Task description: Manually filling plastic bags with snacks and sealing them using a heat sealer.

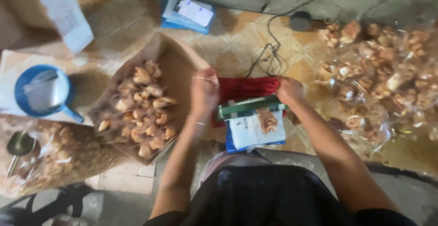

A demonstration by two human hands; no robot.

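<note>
My left hand [204,92] is closed at the left end of a green bar-shaped sealing device [248,106], with a thin elastic band around its fingers. At the device's right end, over a red cloth [246,87], rests my right hand [288,90]. A white and blue bag holding a brown snack piece [257,130] sticks out from under the bar toward me. The view is blurred, so the exact grip of each hand is unclear.
A cardboard tray [175,66] of bagged brown snacks lies at the left. A blue scoop [42,91] and a large bag with a metal scoop [19,146] are far left. Many filled clear bags [383,75] cover the right. A phone [194,11] and black cable [273,48] lie behind.
</note>
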